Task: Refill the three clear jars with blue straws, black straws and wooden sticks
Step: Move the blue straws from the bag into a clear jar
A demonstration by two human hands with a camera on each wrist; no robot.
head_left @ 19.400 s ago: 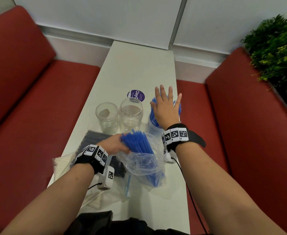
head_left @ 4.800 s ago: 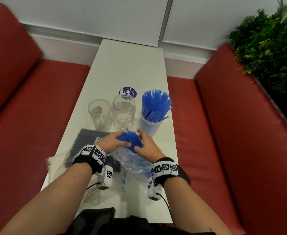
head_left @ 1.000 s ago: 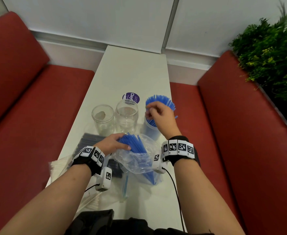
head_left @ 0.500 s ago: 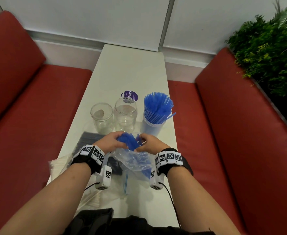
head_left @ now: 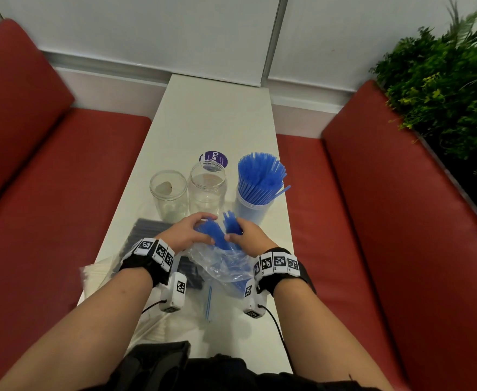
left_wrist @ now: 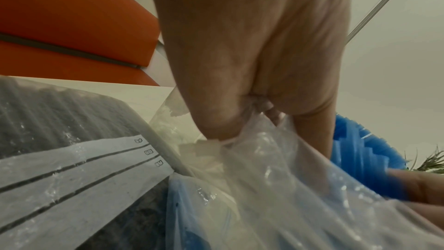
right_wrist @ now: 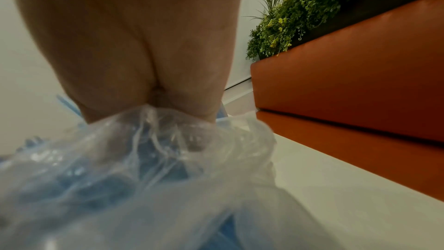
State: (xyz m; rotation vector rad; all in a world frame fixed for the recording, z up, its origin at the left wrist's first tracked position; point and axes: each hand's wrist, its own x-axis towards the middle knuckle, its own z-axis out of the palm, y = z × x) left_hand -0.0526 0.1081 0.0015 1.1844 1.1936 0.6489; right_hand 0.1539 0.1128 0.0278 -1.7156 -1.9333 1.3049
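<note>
Three clear jars stand in a row on the white table point(head_left: 217, 119). The left jar point(head_left: 169, 193) and the middle jar point(head_left: 207, 187) hold no straws; the right jar point(head_left: 255, 206) is packed with blue straws point(head_left: 261, 176). Just in front of them lies a clear plastic bag point(head_left: 223, 263) of blue straws. My left hand point(head_left: 186, 231) grips the bag's mouth point(left_wrist: 228, 140) around the straws point(left_wrist: 360, 149). My right hand point(head_left: 244, 235) pinches a small bunch of blue straws point(head_left: 231, 222) pulled apart from the rest. The right wrist view shows only palm and crumpled bag point(right_wrist: 156, 149).
A sealed pack of black straws point(head_left: 147, 228) lies under my left wrist, also seen as the pack point(left_wrist: 60, 111). A bag of wooden sticks point(head_left: 99, 275) lies at the table's near left. A purple round sticker point(head_left: 214, 158) sits behind the jars. Red benches point(head_left: 372, 221) flank the table; plants point(head_left: 443, 88) stand right.
My right hand came back from the right jar to the bag and has taken hold of a small bunch of blue straws. My left hand stayed on the bag.
</note>
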